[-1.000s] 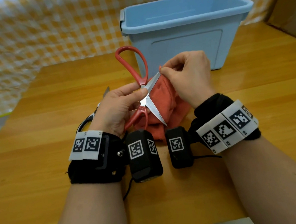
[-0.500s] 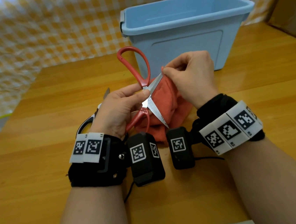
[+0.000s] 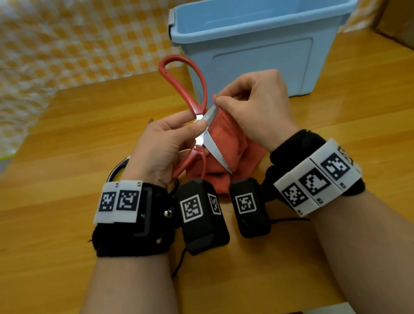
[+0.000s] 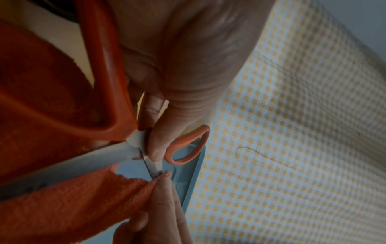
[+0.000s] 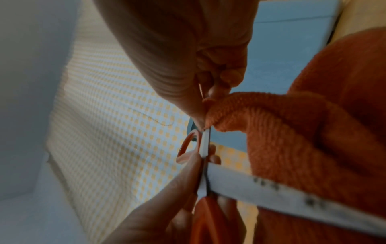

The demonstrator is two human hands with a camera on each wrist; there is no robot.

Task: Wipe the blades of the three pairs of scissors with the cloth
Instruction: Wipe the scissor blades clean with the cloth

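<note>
Your left hand (image 3: 160, 151) pinches the open red scissors (image 3: 198, 122) at the pivot while your right hand (image 3: 255, 108) pinches the cloth (image 3: 232, 141) onto one blade.

Both forearms bare, no sleeves.
Left wrist: black fabric band (image 3: 132, 231); white plate (image 3: 119, 204) on top with two black-and-white square markers; black bracket with silver screws on inner side.
Right wrist: black fabric band (image 3: 299, 144); white curved plate (image 3: 316, 182) with three square markers.
Black camera block on inner side of each wrist, left (image 3: 201, 215), right (image 3: 249, 207), each bearing square marker. Thin black cables trail from both blocks.
</note>
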